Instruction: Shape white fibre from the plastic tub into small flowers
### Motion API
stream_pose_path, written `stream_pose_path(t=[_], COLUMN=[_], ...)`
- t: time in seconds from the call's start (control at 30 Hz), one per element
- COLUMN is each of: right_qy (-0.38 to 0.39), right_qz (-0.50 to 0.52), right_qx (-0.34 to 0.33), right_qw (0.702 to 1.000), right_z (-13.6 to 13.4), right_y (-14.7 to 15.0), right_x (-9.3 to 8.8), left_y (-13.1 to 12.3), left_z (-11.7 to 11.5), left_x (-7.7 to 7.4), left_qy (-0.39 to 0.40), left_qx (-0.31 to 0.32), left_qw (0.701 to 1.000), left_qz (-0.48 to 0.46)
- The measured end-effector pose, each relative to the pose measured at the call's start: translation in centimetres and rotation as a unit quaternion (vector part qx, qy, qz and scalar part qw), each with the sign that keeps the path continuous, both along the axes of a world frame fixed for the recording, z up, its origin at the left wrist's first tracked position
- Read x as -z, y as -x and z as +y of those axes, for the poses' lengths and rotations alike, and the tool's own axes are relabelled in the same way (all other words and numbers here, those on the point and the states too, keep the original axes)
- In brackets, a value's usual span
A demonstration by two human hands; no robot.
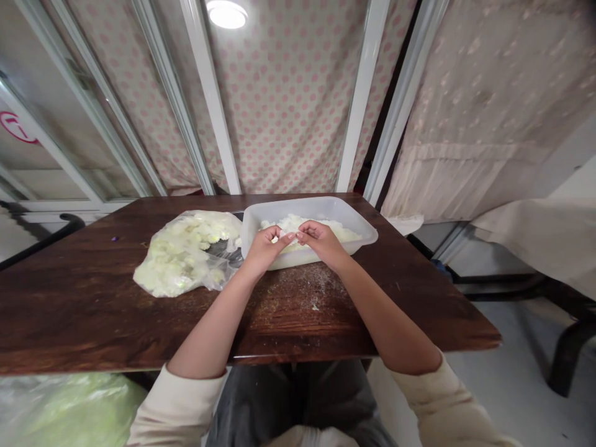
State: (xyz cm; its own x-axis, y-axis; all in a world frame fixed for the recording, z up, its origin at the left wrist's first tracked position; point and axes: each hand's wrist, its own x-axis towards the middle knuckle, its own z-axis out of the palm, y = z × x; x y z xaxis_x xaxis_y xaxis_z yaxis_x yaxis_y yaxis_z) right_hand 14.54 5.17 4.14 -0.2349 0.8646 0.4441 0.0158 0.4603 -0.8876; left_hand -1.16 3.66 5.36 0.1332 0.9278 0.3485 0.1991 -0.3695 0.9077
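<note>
Both hands are over a translucent white plastic tub [367,231], pinching close together with thumbs nearly touching. A small white piece [282,234] shows at the fingertips of my left hand [265,248]. My right hand [321,241] is closed in a pinch beside it, and the same piece appears to reach its fingertips. Beneath the hands, loose white pieces [342,231] cover the tub's floor. What they are is too small to make out. Left of the tub lies a clear plastic bag [179,257] filled with pale yellow-green pieces, its mouth toward the tub.
The dark wooden table [372,298] has fine pale crumbs scattered before the tub. A small purple bit [115,238] lies at the left. Below the table's left front edge is another bag [69,410] with light green contents. Framed panels with a dotted curtain [288,93] stand behind.
</note>
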Motion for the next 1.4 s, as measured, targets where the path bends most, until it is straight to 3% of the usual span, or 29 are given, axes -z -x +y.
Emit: stream_pose_path(t=[0.13,0.27,0.37,0.5,0.73,0.83,1.03,1.13,1.3,1.4], right_qy=[0.002,-0.005,-0.021,-0.019,-0.027,-0.026,-0.001,-0.028,-0.154,-0.172], right_qz=[-0.001,-0.002,-0.052,-0.119,-0.039,-0.024,-0.021,-0.071,-0.138,-0.136], right_qx=[0.105,0.167,0.138,0.017,-0.025,-0.002,0.140,0.196,0.139,0.110], right_qw=[0.994,0.986,0.989,0.993,0.999,0.999,0.990,0.978,0.969,0.969], right_z=[0.6,1.0,0.8,0.0,-0.2,0.2,0.7,0.6,-0.1,-0.2], right_y=[-0.1,-0.2,0.0,0.2,-0.1,-0.1,-0.3,0.0,0.8,0.7], right_x=[0.6,1.0,1.0,0.5,-0.2,0.1,0.6,0.9,1.0,0.6], left_y=[0.0,-0.1,-0.1,0.0,0.0,0.0,0.0,0.0,0.0,0.1], left_z=[0.0,0.0,-0.1,0.0,0.2,0.3,-0.1,-0.2,0.0,0.1], left_x=[0.1,0.1,0.1,0.0,0.3,0.3,0.0,-0.1,0.0,0.1], left_qy=[-0.006,-0.002,-0.011,-0.023,-0.014,-0.012,-0.003,0.001,-0.012,-0.016], left_qx=[0.003,0.001,0.006,0.023,-0.001,0.003,0.008,0.014,0.012,0.010], left_qw=[1.000,1.000,0.999,0.999,1.000,1.000,0.999,0.999,0.999,0.999], left_qz=[0.008,0.021,0.029,0.033,0.027,0.025,0.031,0.033,0.039,0.043])
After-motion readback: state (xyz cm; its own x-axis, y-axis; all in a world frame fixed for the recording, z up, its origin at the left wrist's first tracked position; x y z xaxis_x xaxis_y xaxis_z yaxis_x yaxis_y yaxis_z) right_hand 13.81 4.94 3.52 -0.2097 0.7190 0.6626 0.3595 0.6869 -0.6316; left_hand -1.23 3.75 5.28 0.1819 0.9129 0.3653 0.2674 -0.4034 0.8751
